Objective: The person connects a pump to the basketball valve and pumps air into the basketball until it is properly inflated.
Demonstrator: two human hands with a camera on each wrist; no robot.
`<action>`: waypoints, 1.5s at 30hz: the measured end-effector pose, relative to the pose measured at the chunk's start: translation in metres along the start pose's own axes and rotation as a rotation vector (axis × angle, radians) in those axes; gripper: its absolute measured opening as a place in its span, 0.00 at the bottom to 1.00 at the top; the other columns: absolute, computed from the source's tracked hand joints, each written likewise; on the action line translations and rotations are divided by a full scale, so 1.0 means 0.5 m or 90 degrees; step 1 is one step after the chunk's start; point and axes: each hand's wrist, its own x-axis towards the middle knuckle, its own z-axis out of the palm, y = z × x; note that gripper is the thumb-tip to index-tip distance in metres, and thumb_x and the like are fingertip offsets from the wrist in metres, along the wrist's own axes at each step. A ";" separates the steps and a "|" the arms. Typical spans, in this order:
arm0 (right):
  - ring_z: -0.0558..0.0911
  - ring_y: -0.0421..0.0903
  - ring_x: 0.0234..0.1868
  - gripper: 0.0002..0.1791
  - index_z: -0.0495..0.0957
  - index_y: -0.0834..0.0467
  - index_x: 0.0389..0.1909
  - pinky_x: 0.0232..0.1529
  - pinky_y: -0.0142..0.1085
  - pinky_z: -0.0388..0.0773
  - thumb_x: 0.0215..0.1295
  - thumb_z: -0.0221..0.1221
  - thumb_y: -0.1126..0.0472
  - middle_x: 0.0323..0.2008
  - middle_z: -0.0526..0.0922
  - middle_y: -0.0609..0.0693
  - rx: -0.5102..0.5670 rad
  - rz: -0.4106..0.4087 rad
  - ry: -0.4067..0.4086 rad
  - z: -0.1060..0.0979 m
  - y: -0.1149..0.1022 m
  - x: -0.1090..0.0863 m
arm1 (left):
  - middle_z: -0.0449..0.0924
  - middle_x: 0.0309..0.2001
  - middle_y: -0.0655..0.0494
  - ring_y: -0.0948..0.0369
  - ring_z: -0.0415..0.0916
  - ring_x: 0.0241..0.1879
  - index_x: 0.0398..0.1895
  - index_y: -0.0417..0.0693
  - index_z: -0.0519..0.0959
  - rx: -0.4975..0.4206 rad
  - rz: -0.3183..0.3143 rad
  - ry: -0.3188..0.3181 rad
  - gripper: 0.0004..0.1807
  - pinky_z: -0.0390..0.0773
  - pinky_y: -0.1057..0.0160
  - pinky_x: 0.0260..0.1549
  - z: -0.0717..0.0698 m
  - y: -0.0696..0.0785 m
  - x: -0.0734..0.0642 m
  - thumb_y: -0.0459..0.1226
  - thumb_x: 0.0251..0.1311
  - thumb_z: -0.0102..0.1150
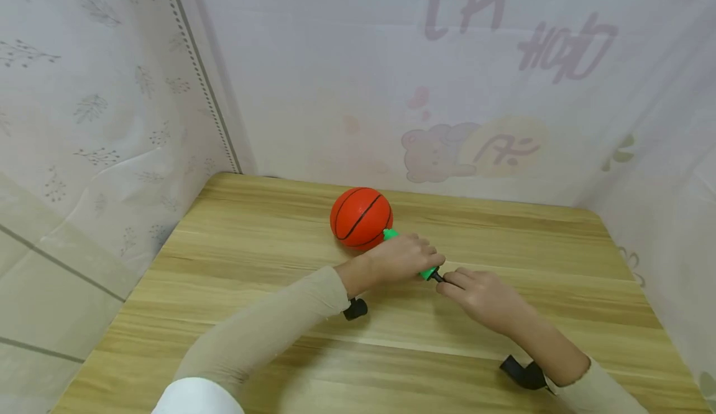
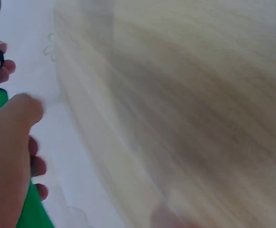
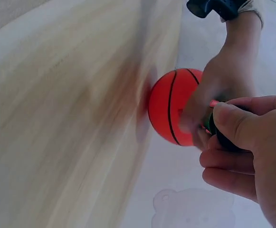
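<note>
A red toy basketball (image 1: 358, 215) with black lines rests on the table (image 1: 268, 234) near its back edge. My left hand (image 1: 399, 257) grips the green barrel of a hand pump (image 1: 429, 273), whose green tip end lies at the ball's right side. Whether that tip is inside the ball cannot be told. With thumb and fingers, my right hand (image 1: 483, 299) holds the pump's black handle (image 3: 227, 137); a short dark rod shows between the two hands. In the left wrist view, the green barrel (image 2: 35, 209) passes through my curled left fingers.
Behind the table hangs a pale printed cloth (image 1: 313, 91), and more patterned cloth (image 1: 112, 78) covers the left side. Black wrist-worn devices (image 1: 355, 309) sit beneath both forearms, close to the wooden tabletop.
</note>
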 end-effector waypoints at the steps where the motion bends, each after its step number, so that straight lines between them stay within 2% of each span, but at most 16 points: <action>1: 0.84 0.44 0.31 0.32 0.83 0.62 0.35 0.30 0.32 0.82 0.84 0.28 0.63 0.33 0.84 0.51 -0.001 -0.001 0.002 -0.002 0.000 -0.001 | 0.79 0.44 0.64 0.65 0.74 0.45 0.55 0.55 0.76 -0.006 -0.004 -0.008 0.15 0.71 0.68 0.47 -0.004 -0.001 -0.002 0.47 0.70 0.61; 4: 0.83 0.43 0.31 0.31 0.83 0.62 0.35 0.30 0.31 0.81 0.84 0.29 0.62 0.33 0.84 0.51 0.003 -0.002 0.001 -0.006 0.002 -0.005 | 0.75 0.56 0.61 0.59 0.70 0.59 0.64 0.57 0.71 -0.038 -0.025 -0.022 0.28 0.67 0.58 0.62 -0.019 -0.014 -0.014 0.57 0.67 0.61; 7: 0.84 0.43 0.30 0.31 0.83 0.61 0.35 0.30 0.31 0.82 0.85 0.30 0.61 0.33 0.84 0.50 0.011 -0.001 0.004 -0.008 0.004 -0.010 | 0.70 0.66 0.57 0.55 0.63 0.69 0.71 0.57 0.67 -0.097 -0.066 -0.004 0.41 0.58 0.48 0.71 -0.037 -0.045 -0.043 0.65 0.60 0.62; 10: 0.83 0.43 0.30 0.29 0.83 0.61 0.35 0.29 0.31 0.82 0.85 0.31 0.60 0.33 0.83 0.50 0.012 -0.003 0.010 -0.009 0.007 -0.019 | 0.64 0.72 0.55 0.52 0.56 0.75 0.75 0.58 0.64 -0.119 -0.119 0.014 0.51 0.53 0.42 0.72 -0.052 -0.088 -0.082 0.72 0.52 0.62; 15: 0.83 0.43 0.31 0.27 0.82 0.60 0.36 0.30 0.31 0.82 0.84 0.33 0.61 0.33 0.83 0.49 0.017 -0.019 0.023 -0.012 0.013 -0.038 | 0.55 0.78 0.52 0.46 0.44 0.79 0.78 0.63 0.62 -0.148 -0.203 -0.024 0.57 0.48 0.34 0.71 -0.046 -0.147 -0.136 0.74 0.45 0.64; 17: 0.84 0.44 0.32 0.27 0.82 0.60 0.36 0.31 0.31 0.82 0.84 0.33 0.61 0.34 0.83 0.50 0.024 -0.020 0.025 -0.015 0.017 -0.044 | 0.55 0.78 0.51 0.45 0.45 0.78 0.78 0.64 0.62 -0.178 -0.224 -0.033 0.57 0.50 0.33 0.70 -0.035 -0.158 -0.150 0.71 0.44 0.69; 19: 0.85 0.44 0.33 0.27 0.82 0.60 0.37 0.31 0.32 0.83 0.84 0.33 0.61 0.35 0.84 0.50 0.032 -0.013 0.023 -0.018 0.023 -0.048 | 0.56 0.76 0.49 0.44 0.49 0.76 0.77 0.64 0.63 -0.207 -0.243 -0.030 0.57 0.55 0.34 0.68 -0.024 -0.160 -0.160 0.69 0.43 0.73; 24: 0.86 0.47 0.35 0.26 0.81 0.60 0.37 0.31 0.35 0.84 0.84 0.35 0.59 0.38 0.86 0.53 0.033 0.021 0.028 -0.016 0.048 -0.056 | 0.58 0.72 0.48 0.46 0.56 0.70 0.74 0.61 0.67 -0.272 -0.293 0.019 0.53 0.67 0.40 0.63 -0.005 -0.147 -0.168 0.65 0.43 0.76; 27: 0.86 0.49 0.35 0.26 0.81 0.60 0.37 0.29 0.36 0.83 0.84 0.36 0.56 0.39 0.85 0.55 0.045 0.057 0.035 -0.005 0.068 -0.064 | 0.58 0.73 0.49 0.45 0.55 0.73 0.72 0.58 0.69 -0.279 -0.304 0.045 0.50 0.69 0.40 0.62 0.005 -0.143 -0.166 0.64 0.45 0.75; 31: 0.87 0.52 0.38 0.27 0.82 0.61 0.37 0.33 0.40 0.85 0.82 0.38 0.52 0.41 0.85 0.57 0.086 0.124 0.016 0.018 0.090 -0.075 | 0.61 0.74 0.50 0.46 0.55 0.74 0.71 0.57 0.69 -0.264 -0.321 0.067 0.47 0.72 0.41 0.59 0.017 -0.137 -0.159 0.63 0.49 0.72; 33: 0.86 0.54 0.41 0.16 0.83 0.61 0.37 0.36 0.42 0.85 0.79 0.51 0.56 0.43 0.85 0.58 0.103 0.157 -0.006 0.029 0.096 -0.080 | 0.64 0.72 0.50 0.48 0.57 0.72 0.71 0.57 0.69 -0.261 -0.332 0.077 0.46 0.73 0.42 0.57 0.021 -0.132 -0.156 0.62 0.49 0.72; 35: 0.86 0.54 0.42 0.07 0.84 0.61 0.37 0.37 0.43 0.85 0.70 0.64 0.61 0.44 0.85 0.58 0.106 0.186 -0.034 0.040 0.098 -0.081 | 0.65 0.70 0.52 0.49 0.58 0.70 0.72 0.57 0.69 -0.255 -0.343 0.080 0.46 0.74 0.43 0.56 0.024 -0.128 -0.153 0.62 0.50 0.71; 36: 0.86 0.54 0.43 0.05 0.84 0.60 0.37 0.37 0.43 0.85 0.64 0.69 0.63 0.45 0.85 0.59 0.108 0.203 -0.047 0.045 0.098 -0.081 | 0.65 0.70 0.52 0.49 0.58 0.69 0.71 0.57 0.69 -0.254 -0.347 0.084 0.46 0.73 0.42 0.56 0.024 -0.126 -0.152 0.62 0.50 0.71; 38: 0.86 0.56 0.44 0.10 0.83 0.57 0.33 0.36 0.44 0.85 0.52 0.75 0.67 0.46 0.84 0.60 0.110 0.241 -0.067 0.051 0.098 -0.077 | 0.65 0.69 0.52 0.49 0.59 0.68 0.71 0.57 0.69 -0.252 -0.358 0.087 0.46 0.73 0.42 0.55 0.024 -0.122 -0.148 0.62 0.50 0.71; 42: 0.85 0.58 0.46 0.14 0.76 0.51 0.23 0.39 0.48 0.84 0.54 0.74 0.61 0.46 0.85 0.60 0.100 0.303 -0.076 0.054 0.101 -0.051 | 0.65 0.69 0.52 0.49 0.59 0.68 0.70 0.57 0.70 -0.240 -0.378 0.078 0.45 0.74 0.41 0.53 0.022 -0.117 -0.142 0.62 0.50 0.71; 45: 0.82 0.50 0.32 0.15 0.72 0.52 0.23 0.31 0.43 0.80 0.57 0.71 0.56 0.34 0.84 0.53 0.095 0.346 -0.102 0.045 0.106 -0.011 | 0.65 0.68 0.53 0.49 0.58 0.68 0.70 0.58 0.70 -0.216 -0.392 0.064 0.44 0.75 0.41 0.51 0.021 -0.113 -0.136 0.62 0.50 0.70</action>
